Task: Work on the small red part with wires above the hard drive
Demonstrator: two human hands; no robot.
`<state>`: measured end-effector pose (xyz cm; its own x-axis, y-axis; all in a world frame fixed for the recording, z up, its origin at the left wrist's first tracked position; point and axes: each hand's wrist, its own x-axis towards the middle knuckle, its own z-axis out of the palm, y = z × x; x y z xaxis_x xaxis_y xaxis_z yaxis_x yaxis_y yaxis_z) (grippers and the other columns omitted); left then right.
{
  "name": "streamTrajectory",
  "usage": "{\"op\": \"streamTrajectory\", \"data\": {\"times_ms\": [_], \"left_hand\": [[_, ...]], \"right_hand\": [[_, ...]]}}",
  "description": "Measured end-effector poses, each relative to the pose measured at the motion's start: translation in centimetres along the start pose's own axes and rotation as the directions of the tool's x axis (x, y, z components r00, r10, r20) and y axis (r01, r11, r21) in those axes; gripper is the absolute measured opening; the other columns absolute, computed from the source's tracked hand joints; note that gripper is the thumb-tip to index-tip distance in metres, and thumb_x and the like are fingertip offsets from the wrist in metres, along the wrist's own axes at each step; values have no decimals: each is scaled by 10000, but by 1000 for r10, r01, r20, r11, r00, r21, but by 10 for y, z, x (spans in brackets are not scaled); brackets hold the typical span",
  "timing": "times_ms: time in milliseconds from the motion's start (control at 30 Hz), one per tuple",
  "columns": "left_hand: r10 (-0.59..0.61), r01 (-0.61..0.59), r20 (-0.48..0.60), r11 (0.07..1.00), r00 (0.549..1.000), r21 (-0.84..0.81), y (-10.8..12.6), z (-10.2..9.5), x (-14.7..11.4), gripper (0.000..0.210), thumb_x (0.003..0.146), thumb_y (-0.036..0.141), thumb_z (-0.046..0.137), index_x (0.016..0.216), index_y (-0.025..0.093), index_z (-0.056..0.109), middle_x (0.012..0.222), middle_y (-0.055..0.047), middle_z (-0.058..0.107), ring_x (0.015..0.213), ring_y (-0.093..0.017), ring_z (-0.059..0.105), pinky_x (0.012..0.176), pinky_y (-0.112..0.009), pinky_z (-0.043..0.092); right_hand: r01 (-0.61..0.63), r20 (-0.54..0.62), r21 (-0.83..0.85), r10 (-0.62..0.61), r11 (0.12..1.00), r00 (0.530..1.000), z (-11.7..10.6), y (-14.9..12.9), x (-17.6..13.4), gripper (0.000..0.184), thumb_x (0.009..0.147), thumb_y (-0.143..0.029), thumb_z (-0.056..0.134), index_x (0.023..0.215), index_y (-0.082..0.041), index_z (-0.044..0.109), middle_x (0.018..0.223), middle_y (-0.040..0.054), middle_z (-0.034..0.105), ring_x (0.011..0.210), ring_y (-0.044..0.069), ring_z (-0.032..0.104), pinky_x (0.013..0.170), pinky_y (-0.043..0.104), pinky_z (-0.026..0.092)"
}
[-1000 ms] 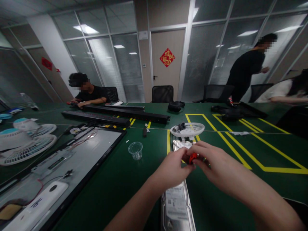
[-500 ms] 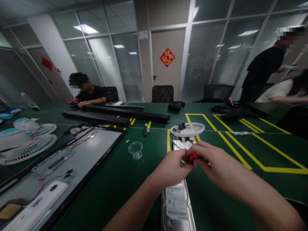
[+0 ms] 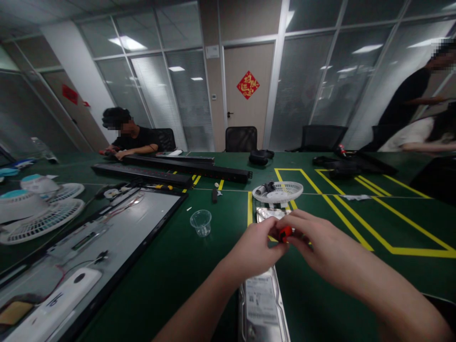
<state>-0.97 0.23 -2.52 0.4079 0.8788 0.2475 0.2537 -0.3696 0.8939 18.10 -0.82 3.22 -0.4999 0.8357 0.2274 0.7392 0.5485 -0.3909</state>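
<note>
A small red-and-black piece [image 3: 285,233] sits between the fingertips of both hands; its kind is unclear because the fingers cover much of it. My left hand [image 3: 257,248] pinches it from the left. Curled over it from the right is my right hand [image 3: 317,235], its fingers closed. Under my hands lies a silver hard drive [image 3: 261,304] with a white label, partly covered by my left wrist and hand. Just beyond my fingers, another silver metal drive [image 3: 268,213] shows its far end.
A clear plastic cup [image 3: 201,222] stands left of my hands. A white round grille [image 3: 278,192] holds small dark parts beyond them. At left lie a large flat panel [image 3: 142,223] and a white remote-like case [image 3: 60,304]. Long black bars [image 3: 192,167] lie farther back. Other people sit and stand around.
The red piece has turned slightly between my fingers and shows a little differently. My hands stay nearly in place. The standing person at far right has shifted rightward.
</note>
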Motion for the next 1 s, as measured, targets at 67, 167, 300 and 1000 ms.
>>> {"op": "streamTrajectory", "data": {"times_ms": [67, 167, 300, 1000], "left_hand": [[13, -13, 3, 1000, 1000, 0, 1, 0, 0, 234, 892, 210, 755, 1116, 153, 722, 1121, -95, 800, 1029, -241, 737, 863, -322, 521], [12, -12, 5, 999, 1000, -41, 1, 2, 2, 271, 835, 208, 809, 1078, 155, 701, 1090, -84, 786, 985, -231, 725, 828, -309, 525], [-10, 12, 16, 995, 1000, -102, -3, 3, 2, 263, 842, 175, 782, 1084, 163, 679, 1055, -71, 784, 953, -218, 729, 811, -300, 535], [-5, 5, -7, 1000, 1000, -22, -3, 1, 1, 259, 900, 240, 761, 1144, 159, 733, 1155, -105, 809, 1052, -261, 748, 879, -348, 529]], "right_hand": [[-24, -3, -22, 23, 999, 1000, 1, 0, 2, 262, 976, -31, 614, 1056, -231, 765, 1117, 78, 756, 1000, 253, 725, 886, 405, 554], [-80, 6, -67, 81, 995, 997, 1, -1, 5, 78, 999, -158, 716, 986, -227, 750, 969, 65, 756, 897, 259, 720, 785, 389, 529], [-117, -1, -98, 118, 988, 993, 0, -2, 3, 32, 981, -240, 781, 982, -230, 751, 921, 59, 744, 836, 262, 709, 730, 386, 510], [3, 13, 9, -3, 1000, 1000, -3, -1, 2, 339, 950, 14, 601, 1085, -246, 771, 1164, 71, 748, 1022, 238, 729, 904, 386, 560]]}}
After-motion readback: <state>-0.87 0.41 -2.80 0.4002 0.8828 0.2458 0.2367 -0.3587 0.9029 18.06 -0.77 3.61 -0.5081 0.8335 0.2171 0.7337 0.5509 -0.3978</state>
